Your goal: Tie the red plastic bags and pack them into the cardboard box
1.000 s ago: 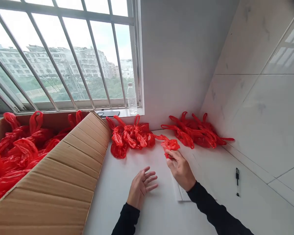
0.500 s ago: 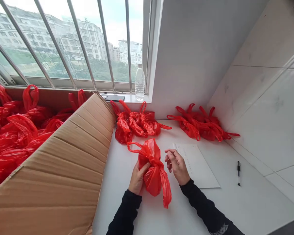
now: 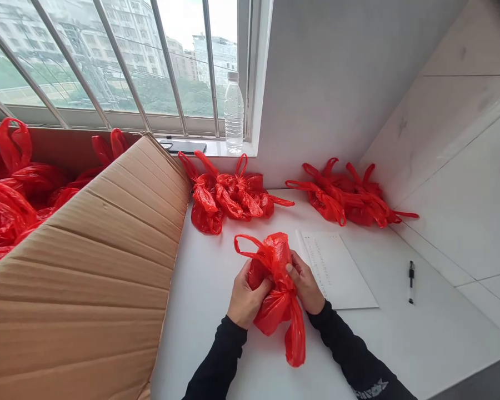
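A knotted red plastic bag (image 3: 275, 308) is held over the white tabletop between both hands. My left hand (image 3: 246, 297) grips its left side, thumb pressed near the knot. On the other side, my right hand (image 3: 306, 283) pinches the bag just above the knot, with some fingers hidden behind the plastic. One loop handle sticks out to the upper left and a loose end hangs down at the lower right. What the bag contains cannot be seen. Just behind my right hand lies a pad of paper (image 3: 341, 272) with rows of small writing.
At left stands a cardboard box (image 3: 87, 266) full of similar red bags (image 3: 8, 216). Tied red bags (image 3: 233, 194) sit along the wall, with another group (image 3: 345, 197) farther right. A pen (image 3: 411, 282) lies at right. The windowsill holds a bottle (image 3: 234, 114) and a phone (image 3: 183, 146).
My right hand has moved from beside the bag onto it and closed on the plastic. The bag has shifted slightly right in view. The camera view has tilted down a little.
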Tool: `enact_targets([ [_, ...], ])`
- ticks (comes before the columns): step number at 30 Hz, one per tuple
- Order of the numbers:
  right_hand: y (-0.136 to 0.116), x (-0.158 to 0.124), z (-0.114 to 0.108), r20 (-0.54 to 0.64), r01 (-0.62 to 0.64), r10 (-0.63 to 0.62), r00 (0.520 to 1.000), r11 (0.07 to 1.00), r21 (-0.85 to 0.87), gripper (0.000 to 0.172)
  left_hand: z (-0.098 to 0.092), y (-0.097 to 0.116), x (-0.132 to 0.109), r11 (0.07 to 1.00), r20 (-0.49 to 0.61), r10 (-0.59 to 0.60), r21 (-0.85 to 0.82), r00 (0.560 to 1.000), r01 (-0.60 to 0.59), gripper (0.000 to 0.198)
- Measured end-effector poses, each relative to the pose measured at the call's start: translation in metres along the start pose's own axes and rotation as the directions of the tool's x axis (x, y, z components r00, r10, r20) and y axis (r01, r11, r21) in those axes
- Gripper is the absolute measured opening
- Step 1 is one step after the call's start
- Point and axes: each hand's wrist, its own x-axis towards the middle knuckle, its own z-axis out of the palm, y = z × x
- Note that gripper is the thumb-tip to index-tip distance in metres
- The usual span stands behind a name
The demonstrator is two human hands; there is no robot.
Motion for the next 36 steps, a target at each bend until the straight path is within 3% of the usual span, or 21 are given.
enact_targets([
  [4,-0.001,0.001,-0.003,-0.063,-0.034,0.033,0.997,0.999,-0.009,0.024,0.000,0.002,0.000,0.998,0.003,0.012,0.054,1.000,-0.012,0.029],
  [9,0.004,0.002,-0.013,-0.136,-0.078,0.084,0.987,0.996,0.050,0.022,-0.003,-0.003,0.001,1.000,-0.016,-0.002,0.015,1.000,0.002,0.030],
  [15,0.004,0.002,-0.016,-0.071,-0.092,0.095,0.993,0.995,0.045,0.025,-0.002,-0.007,0.001,0.998,-0.020,-0.039,0.056,0.999,0.040,0.033],
  [21,0.006,0.001,-0.017,-0.117,-0.070,0.076,0.990,0.996,0.051,0.021,-0.002,-0.004,0.001,0.997,-0.048,-0.054,0.049,0.997,0.056,0.036],
  [28,0.006,0.003,-0.014,-0.063,-0.099,0.107,0.992,0.988,0.122,0.024,-0.002,-0.005,0.002,0.996,-0.056,-0.066,0.053,0.996,0.069,0.035],
  [36,0.013,0.003,-0.017,-0.102,-0.093,0.113,0.988,0.978,0.184,0.023,-0.002,-0.006,0.001,0.995,-0.057,-0.054,0.076,0.997,0.058,0.033],
])
